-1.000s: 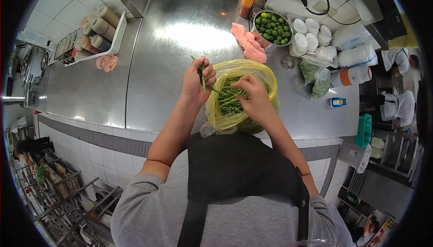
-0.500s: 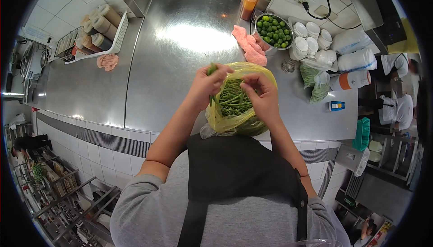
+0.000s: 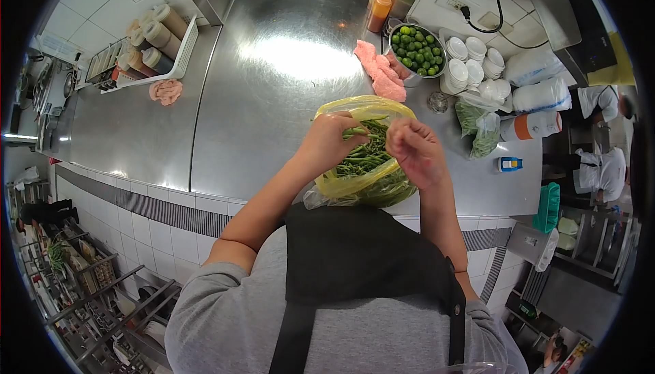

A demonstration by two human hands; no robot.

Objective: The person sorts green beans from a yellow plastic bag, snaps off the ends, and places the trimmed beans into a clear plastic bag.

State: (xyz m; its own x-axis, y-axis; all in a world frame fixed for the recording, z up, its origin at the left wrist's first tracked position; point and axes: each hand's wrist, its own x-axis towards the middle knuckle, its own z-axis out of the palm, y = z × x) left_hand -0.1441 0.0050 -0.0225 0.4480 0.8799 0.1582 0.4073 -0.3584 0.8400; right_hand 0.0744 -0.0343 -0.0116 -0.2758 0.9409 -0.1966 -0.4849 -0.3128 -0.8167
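A yellow plastic bag (image 3: pixel 355 184) full of green stems (image 3: pixel 365 159) sits on the steel counter (image 3: pixel 273 94) near its front edge. My left hand (image 3: pixel 331 142) reaches into the bag's mouth, its fingers closed on a few green stems. Over the right rim of the bag hovers my right hand (image 3: pixel 416 150), loosely curled; what lies between its fingers is hidden. I wear a grey shirt and a black apron.
A steel bowl of limes (image 3: pixel 417 45), a pink cloth (image 3: pixel 379 70), sauce bottles (image 3: pixel 379 5), stacked white cups (image 3: pixel 471 60) and bagged greens (image 3: pixel 477 125) stand at the back right. A white rack of bottles (image 3: pixel 153 43) is at the left. Other people work at the far right.
My left hand has moved right and down, from beside the bag into its mouth. My right hand has lifted out of the bag toward its right rim.
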